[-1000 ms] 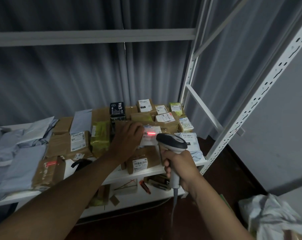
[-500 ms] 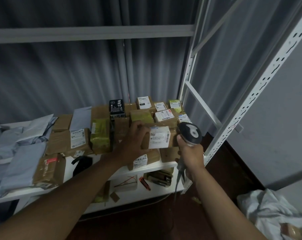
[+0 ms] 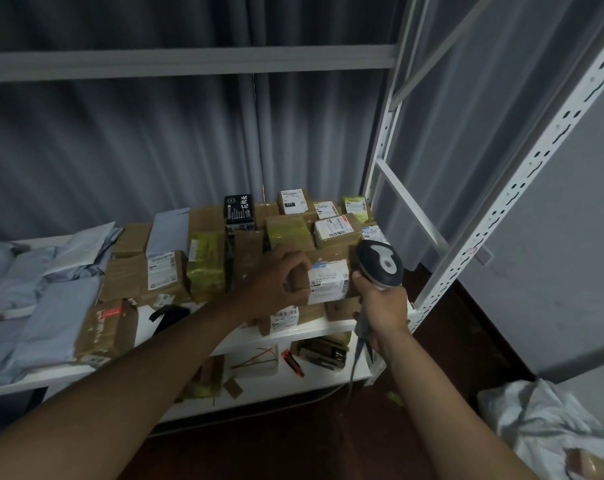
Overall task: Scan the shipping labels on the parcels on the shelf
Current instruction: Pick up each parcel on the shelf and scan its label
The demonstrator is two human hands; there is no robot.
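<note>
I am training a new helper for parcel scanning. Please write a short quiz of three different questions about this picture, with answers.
1. True or false: the right hand holds the scanner.
2. What does the left hand grip?
A. a grey mailer bag
B. a brown parcel with a white label
C. the black box
3. Which way does that parcel's label face?

Key: 1 true. 2 B, the brown parcel. 3 Towards the camera.
</note>
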